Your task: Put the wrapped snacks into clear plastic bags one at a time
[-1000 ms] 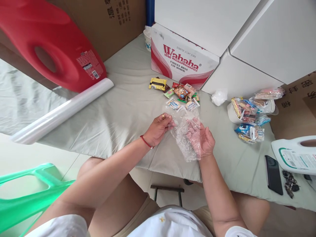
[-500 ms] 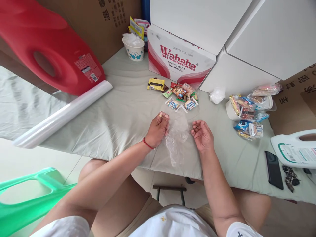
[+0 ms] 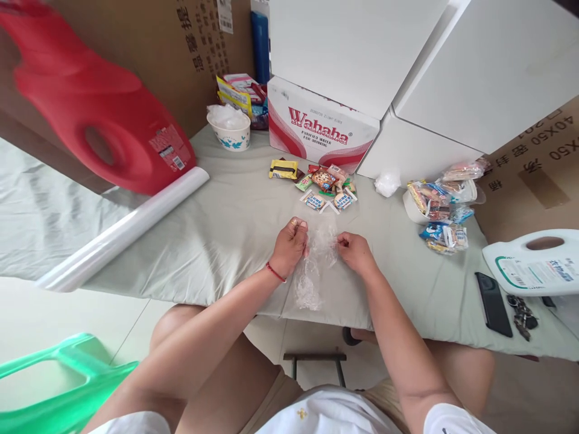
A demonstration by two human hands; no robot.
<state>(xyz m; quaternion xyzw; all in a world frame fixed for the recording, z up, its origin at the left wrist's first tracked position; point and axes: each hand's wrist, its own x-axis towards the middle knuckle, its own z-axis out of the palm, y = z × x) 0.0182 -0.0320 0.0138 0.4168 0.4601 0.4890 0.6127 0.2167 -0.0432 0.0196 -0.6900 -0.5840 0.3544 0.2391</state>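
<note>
While curled, left hand (image 3: 291,247), right hand (image 3: 356,253) pinch bag (image 3: 311,274).

Bright, even daylight; soft shadows; wide-angle bending at edges; red jug (image 3: 104,129) motion-blurred.

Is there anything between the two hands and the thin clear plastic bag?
Nothing visible does. The left hand and the right hand both pinch the thin clear plastic bag directly at its upper edge.

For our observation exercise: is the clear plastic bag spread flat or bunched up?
Bunched up: the clear plastic bag looks crumpled and narrow, pinched between the left hand and right hand.
</note>
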